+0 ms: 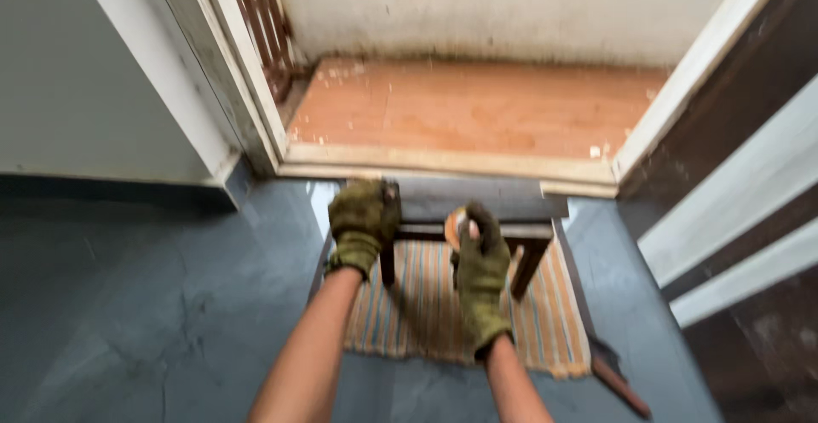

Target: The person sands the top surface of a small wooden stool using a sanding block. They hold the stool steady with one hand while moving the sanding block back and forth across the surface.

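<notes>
While the left hand (364, 218), gloved, is closed over the near left corner of a low dark stool (477, 201), a small round orange object (456, 227), too blurred to identify, is gripped in the gloved right hand (480, 270) against the stool's front rail. The stool stands on a striped mat (426, 304) before a doorway threshold (443, 163). It is judged stiff, fairly light, best held by its top edges

Striped mat (545, 321), orange tiled floor (477, 108), white door frame (243, 74), grey floor (153, 304)
</notes>
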